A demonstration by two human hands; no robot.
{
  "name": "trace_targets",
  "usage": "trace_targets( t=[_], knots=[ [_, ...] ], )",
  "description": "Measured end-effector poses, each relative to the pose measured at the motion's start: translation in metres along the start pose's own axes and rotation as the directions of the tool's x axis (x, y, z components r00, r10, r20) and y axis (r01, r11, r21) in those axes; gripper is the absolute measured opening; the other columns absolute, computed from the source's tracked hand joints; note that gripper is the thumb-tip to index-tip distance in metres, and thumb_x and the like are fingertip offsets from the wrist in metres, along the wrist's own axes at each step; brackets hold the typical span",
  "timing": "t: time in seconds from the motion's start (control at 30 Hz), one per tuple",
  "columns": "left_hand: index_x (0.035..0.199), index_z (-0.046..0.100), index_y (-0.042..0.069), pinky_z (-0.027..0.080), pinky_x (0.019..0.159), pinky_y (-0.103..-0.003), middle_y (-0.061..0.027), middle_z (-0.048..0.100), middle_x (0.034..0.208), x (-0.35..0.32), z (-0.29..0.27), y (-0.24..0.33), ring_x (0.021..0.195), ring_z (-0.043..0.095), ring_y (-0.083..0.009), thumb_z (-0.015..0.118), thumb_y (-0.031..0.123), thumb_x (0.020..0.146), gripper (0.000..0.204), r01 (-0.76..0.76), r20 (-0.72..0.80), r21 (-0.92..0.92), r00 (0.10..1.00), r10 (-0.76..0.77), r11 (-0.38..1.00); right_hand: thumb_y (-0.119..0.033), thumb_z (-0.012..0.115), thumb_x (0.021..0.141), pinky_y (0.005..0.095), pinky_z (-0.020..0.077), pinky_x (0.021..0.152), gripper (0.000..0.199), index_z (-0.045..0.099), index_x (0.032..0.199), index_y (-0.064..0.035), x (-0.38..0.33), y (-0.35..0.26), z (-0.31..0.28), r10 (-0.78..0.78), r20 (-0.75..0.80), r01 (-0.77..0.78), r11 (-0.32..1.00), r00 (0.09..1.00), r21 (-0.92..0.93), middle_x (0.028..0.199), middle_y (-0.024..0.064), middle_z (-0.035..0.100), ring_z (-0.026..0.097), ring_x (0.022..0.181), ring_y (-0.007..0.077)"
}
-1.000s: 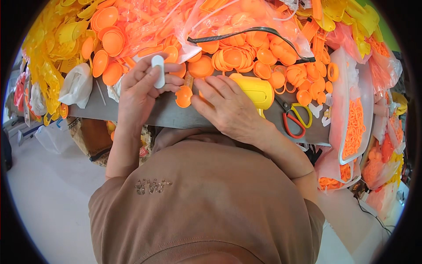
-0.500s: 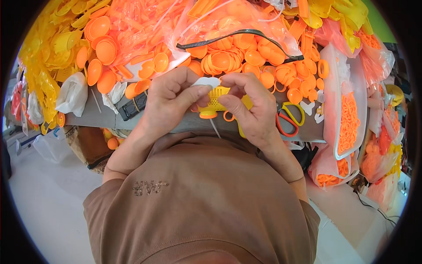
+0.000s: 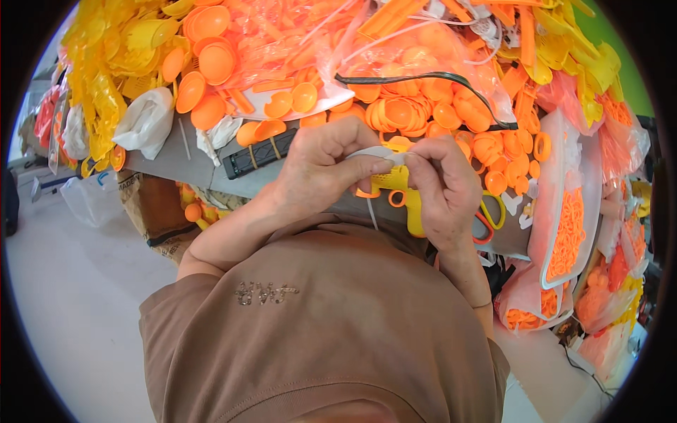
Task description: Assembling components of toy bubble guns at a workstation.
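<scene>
Between both hands, above the table edge, is a small flat white piece (image 3: 369,151) with a rounded outline; its exact kind I cannot make out. My left hand (image 3: 326,161) is closed, pinching it between thumb and fingers. At its right end, the thumb and forefinger of my right hand (image 3: 446,185) are closed on it too. Just below and behind the fingers lies a yellow slotted plastic part (image 3: 384,180), partly hidden by the hands. Beside it are an orange ring (image 3: 397,199) and a thin white strip (image 3: 372,213).
Orange plastic scoops (image 3: 399,113) heap up across the table's back. Yellow plastic parts (image 3: 134,42) pile at left. Scissors with red and yellow handles (image 3: 499,211) lie right of my hand. A clear tub of small orange rings (image 3: 568,236) stands farther right, and a dark tray (image 3: 261,156) at left.
My right fingers, loosely curled and apart before, now pinch the white piece's right end. The left hand keeps its hold. The whole view has shifted, with the table appearing farther right.
</scene>
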State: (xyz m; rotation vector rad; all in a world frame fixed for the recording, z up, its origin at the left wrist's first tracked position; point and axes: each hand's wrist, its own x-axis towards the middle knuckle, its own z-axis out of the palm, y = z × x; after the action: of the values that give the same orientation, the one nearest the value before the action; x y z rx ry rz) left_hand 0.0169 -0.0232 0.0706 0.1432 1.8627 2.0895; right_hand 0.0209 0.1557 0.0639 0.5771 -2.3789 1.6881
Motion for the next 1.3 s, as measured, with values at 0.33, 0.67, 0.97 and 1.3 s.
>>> trace_targets(
  t=[0.33,0.67,0.97,1.3],
  knots=[
    [0.093,0.064,-0.003,0.047,0.053,-0.021,-0.0045,0.062,0.071,0.000,-0.010,-0.004,0.060,0.058,-0.0072,0.063,0.004,0.083,0.013,-0.099,0.072,0.112,0.993,0.092,0.989,0.004,0.052,0.087,0.0188,0.0408,0.053,0.004,0.053,0.089,0.0012,-0.004,-0.007,0.000,0.061,0.058,-0.064,0.997,0.996,0.053,0.075,0.0041,0.052,0.051,0.059,0.0067],
    [0.084,0.059,-0.002,0.045,0.052,-0.021,-0.0056,0.064,0.069,-0.005,-0.017,-0.010,0.059,0.057,-0.0068,0.060,0.007,0.086,0.009,-0.158,0.038,0.190,0.987,0.153,0.969,-0.003,0.056,0.083,0.0221,0.0446,0.061,0.011,0.061,0.092,0.0019,0.071,0.042,-0.100,0.139,-0.377,-0.217,0.961,0.916,-0.173,0.074,0.0056,0.058,0.054,0.067,0.0083],
    [0.086,0.059,-0.001,0.048,0.055,-0.020,-0.0052,0.065,0.071,-0.008,-0.014,-0.010,0.060,0.059,-0.0071,0.059,0.007,0.087,0.009,-0.217,0.044,0.212,0.976,0.213,0.953,-0.021,0.052,0.082,0.0421,0.0485,0.072,0.026,0.064,0.087,0.0016,0.133,0.115,-0.125,0.273,-0.124,-0.231,0.405,0.954,-0.885,0.081,0.0223,0.064,0.063,0.082,0.0335],
    [0.085,0.061,-0.001,0.049,0.066,-0.028,-0.0097,0.065,0.082,-0.003,-0.023,-0.016,0.072,0.061,-0.0163,0.061,0.003,0.082,0.005,-0.425,0.038,0.318,0.899,0.436,0.848,-0.024,0.054,0.079,0.0363,0.0459,0.068,0.027,0.061,0.078,0.0017,0.123,0.113,-0.136,0.358,-0.118,-0.295,0.493,0.926,-0.819,0.071,0.0164,0.062,0.062,0.074,0.0279]
  ],
)
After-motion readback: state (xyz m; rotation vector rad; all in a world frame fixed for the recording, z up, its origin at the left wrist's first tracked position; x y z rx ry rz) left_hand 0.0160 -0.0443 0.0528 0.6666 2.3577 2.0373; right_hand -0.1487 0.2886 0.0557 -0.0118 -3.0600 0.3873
